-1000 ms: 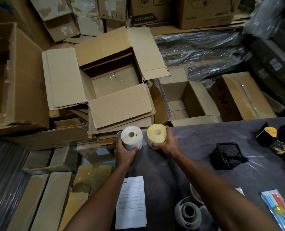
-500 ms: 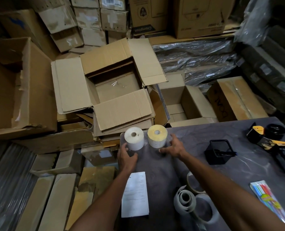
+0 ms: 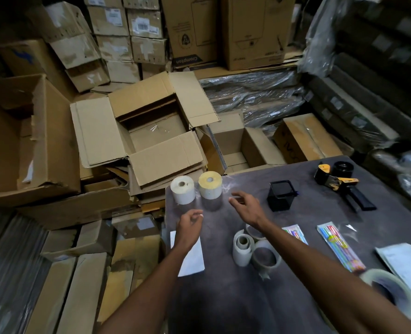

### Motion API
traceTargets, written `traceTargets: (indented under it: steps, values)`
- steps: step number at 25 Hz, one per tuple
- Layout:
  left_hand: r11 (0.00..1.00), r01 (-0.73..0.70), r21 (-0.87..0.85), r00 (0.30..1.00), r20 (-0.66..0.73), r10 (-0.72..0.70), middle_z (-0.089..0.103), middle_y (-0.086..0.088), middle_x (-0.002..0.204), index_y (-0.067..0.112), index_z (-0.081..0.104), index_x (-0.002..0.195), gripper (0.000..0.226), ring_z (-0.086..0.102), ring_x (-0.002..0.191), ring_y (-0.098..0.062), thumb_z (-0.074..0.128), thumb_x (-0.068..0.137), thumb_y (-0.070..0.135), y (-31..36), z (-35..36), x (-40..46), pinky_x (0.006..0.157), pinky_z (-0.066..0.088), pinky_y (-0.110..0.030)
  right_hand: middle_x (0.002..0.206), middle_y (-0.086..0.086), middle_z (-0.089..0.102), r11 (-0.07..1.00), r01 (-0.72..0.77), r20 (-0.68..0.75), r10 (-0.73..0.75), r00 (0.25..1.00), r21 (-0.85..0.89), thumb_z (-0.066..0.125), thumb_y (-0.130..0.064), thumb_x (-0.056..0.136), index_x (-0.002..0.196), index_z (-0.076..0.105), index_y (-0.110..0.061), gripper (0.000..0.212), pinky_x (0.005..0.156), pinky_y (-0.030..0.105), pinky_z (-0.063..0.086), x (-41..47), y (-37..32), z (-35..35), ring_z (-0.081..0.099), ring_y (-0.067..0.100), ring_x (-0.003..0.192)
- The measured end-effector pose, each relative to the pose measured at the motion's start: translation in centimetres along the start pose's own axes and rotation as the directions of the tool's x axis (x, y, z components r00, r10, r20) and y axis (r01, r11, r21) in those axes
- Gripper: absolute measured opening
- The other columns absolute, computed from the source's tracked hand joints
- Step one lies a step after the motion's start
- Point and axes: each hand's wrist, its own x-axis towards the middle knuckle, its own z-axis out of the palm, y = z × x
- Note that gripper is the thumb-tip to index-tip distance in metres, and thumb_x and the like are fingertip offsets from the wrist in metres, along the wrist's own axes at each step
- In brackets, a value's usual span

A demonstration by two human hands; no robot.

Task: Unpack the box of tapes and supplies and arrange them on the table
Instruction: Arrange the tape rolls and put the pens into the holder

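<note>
**Two rolls upright at the table's far corner, my hands off them**

The white roll [image 3: 182, 192] and the yellow-topped roll [image 3: 209, 188] stand side by side, just apart, at the upper left corner of the grey table [image 3: 308, 218], centre of the frame. My left hand [image 3: 189, 226] hovers below the white roll, fingers loosely curled, holding nothing. My right hand [image 3: 246, 206] hangs lower right of the yellow-topped roll, fingers relaxed and spread, touching neither. The open box [image 3: 151, 131] sits beyond them, upper centre.
</note>
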Motion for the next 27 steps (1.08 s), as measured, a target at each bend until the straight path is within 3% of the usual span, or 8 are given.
traceTargets:
  steps: [5,7,10,14,16,21,24,27]
  values:
    - [0.995,-0.058,-0.078,0.998,-0.031,0.056,0.072,0.000,0.104,0.023,0.070,0.108,0.015,0.066,0.097,-0.014,0.062,0.095,0.020,1.9,2.0,-5.1,0.081,0.057,-0.028,0.120,0.005,0.069,0.996,0.063,-0.030,-0.061,0.998,0.063,0.063,-0.036,0.096,0.131,0.063,-0.014,0.041,0.092,0.028,0.053,-5.4,0.6,-2.5,0.065,0.014,0.106]
    - [0.992,-0.072,-0.108,0.996,-0.064,0.065,0.072,0.002,0.104,0.025,0.071,0.108,0.015,0.067,0.098,-0.015,0.063,0.095,0.022,2.6,3.5,-7.2,0.086,0.059,-0.037,0.115,0.004,0.070,0.993,0.069,-0.056,-0.064,0.996,0.091,0.064,-0.033,0.096,0.129,0.065,-0.013,0.038,0.084,0.019,0.051,-7.6,1.5,-3.7,0.066,0.012,0.102]
    - [0.987,-0.053,-0.154,0.995,-0.093,0.039,0.071,0.001,0.107,0.018,0.071,0.112,0.018,0.066,0.097,-0.014,0.062,0.096,0.019,3.9,6.3,-11.1,0.090,0.057,-0.037,0.111,0.004,0.071,0.990,0.072,-0.050,-0.066,0.997,0.120,0.064,-0.030,0.096,0.126,0.066,-0.012,0.035,0.071,0.009,0.050,-10.7,3.8,-5.9,0.068,0.009,0.096]
    - [0.974,0.001,-0.228,0.995,-0.094,-0.023,0.076,0.002,0.094,0.028,0.075,0.098,0.016,0.071,0.086,-0.017,0.069,0.084,0.032,4.1,10.5,-15.6,0.084,0.060,-0.041,0.106,0.003,0.074,0.987,0.058,-0.034,-0.053,0.998,0.147,0.065,-0.033,0.094,0.122,0.067,-0.016,0.032,0.084,0.028,0.058,-14.4,7.6,-8.7,0.070,0.008,0.094]
    - [0.974,0.016,-0.224,0.997,-0.066,-0.031,0.074,0.001,0.084,0.030,0.074,0.092,0.009,0.069,0.077,-0.018,0.070,0.084,0.029,3.6,13.3,-17.8,0.076,0.058,-0.040,0.102,0.000,0.073,0.988,0.031,-0.035,-0.027,0.999,0.150,0.064,-0.038,0.092,0.120,0.068,-0.019,0.034,0.082,0.033,0.057,-16.1,10.0,-10.0,0.068,0.006,0.090]
    - [0.978,0.018,-0.209,0.999,-0.032,-0.025,0.075,0.000,0.087,0.027,0.073,0.094,0.010,0.069,0.076,-0.015,0.070,0.087,0.020,3.2,19.1,-22.3,0.075,0.057,-0.038,0.087,0.003,0.071,0.988,-0.029,-0.062,0.039,0.997,0.153,0.063,-0.029,0.097,0.117,0.067,-0.015,0.025,0.059,0.016,0.048,-19.9,14.2,-13.2,0.060,0.006,0.064]
    - [0.983,0.036,-0.182,0.999,0.019,-0.033,0.072,0.002,0.085,0.027,0.070,0.096,0.014,0.064,0.069,-0.009,0.070,0.088,0.015,3.4,21.6,-24.2,0.075,0.057,-0.038,0.098,-0.001,0.073,0.991,-0.044,-0.079,0.054,0.995,0.124,0.064,-0.029,0.096,0.117,0.068,-0.017,0.025,0.072,0.010,0.049,-21.8,16.7,-15.5,0.068,0.004,0.084]
    - [0.987,0.042,-0.157,0.997,0.071,-0.031,0.072,0.005,0.088,0.028,0.069,0.100,0.019,0.068,0.078,-0.014,0.075,0.083,0.022,3.1,24.1,-25.4,0.078,0.057,-0.033,0.099,-0.002,0.073,0.993,-0.081,-0.134,0.093,0.987,0.088,0.067,-0.029,0.091,0.117,0.069,-0.017,0.029,0.089,0.028,0.052,-22.9,19.4,-17.8,0.068,0.012,0.099]
